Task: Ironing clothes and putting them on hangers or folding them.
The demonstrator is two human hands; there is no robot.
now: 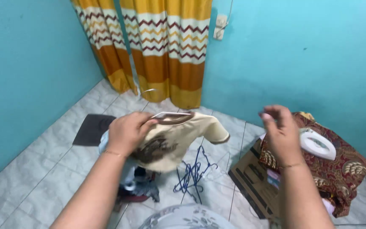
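Cream T-shirt (pixel 178 140) with brown collar and dark print held aloft at centre, above tiled floor (pixel 43 178). Left hand (pixel 128 132) grip closed on shirt at collar. Right hand (pixel 281 131) raised to right, fingers loosely bent, holding nothing. Blue wire hangers (pixel 193 174) on floor below shirt. White iron (pixel 317 144) on patterned cloth, far right. Striped curtain (pixel 162 46) beyond.

- Cardboard box (pixel 250 180): brown, rectangular, with dark printing on its side; stands on the tiled floor (pixel 43 178) at lower right, under a patterned red cloth (pixel 344 169).
- Small label (pixel 273 177): pink and blue, on the box's upper edge.
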